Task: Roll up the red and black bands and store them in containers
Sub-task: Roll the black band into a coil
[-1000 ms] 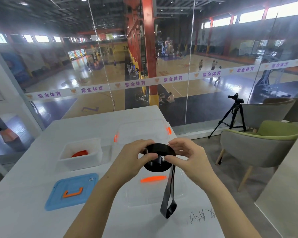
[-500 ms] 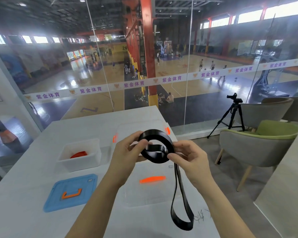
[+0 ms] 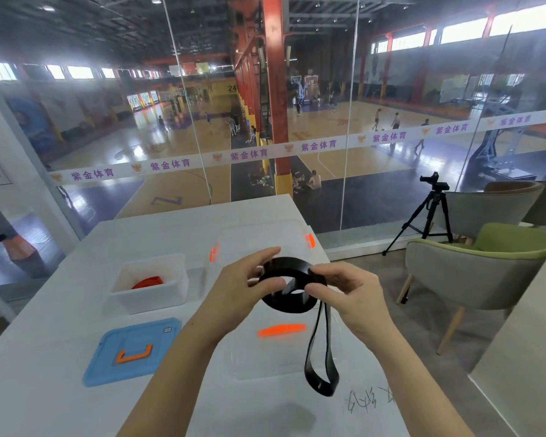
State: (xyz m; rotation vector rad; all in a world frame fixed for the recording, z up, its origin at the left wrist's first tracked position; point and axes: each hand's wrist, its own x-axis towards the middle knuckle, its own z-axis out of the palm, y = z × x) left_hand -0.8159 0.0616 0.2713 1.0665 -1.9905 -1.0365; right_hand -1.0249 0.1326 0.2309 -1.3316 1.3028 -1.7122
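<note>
**Black band part-coiled, held in both hands above the table**

- Far left: translucent white tub (image 3: 122,298) on the white table (image 3: 44,405). The red band (image 3: 148,281) lies inside it and the tub has no lid on.
- Just in front of the tub: blue lid (image 3: 108,367) with an orange handle, flat on the table.
- Centre-left: left hand (image 3: 240,288) holds the coil's left side, with the thumb on the near face and the fingers stretched over the top edge.
- Centre: black band (image 3: 292,305) is wound into a flat ring of several turns. It's in the air between the two hands, above a clear lid (image 3: 265,361) with an orange handle.
- Behind the hands: clear bin (image 3: 259,238) with an orange latch on each side.
- Centre-right: right hand (image 3: 350,291) pinches the coil's right side between thumb and forefinger, other fingers curled.
- Unrolled tail (image 3: 320,383) hangs from under the coil as a long loop. Can't tell if its lower end touches the table.
- Pen scribble (image 3: 369,402) on the table just right of the loop.
- Off the table, right: black tripod (image 3: 429,212) by the glass and a green-cushioned armchair (image 3: 486,272).
</note>
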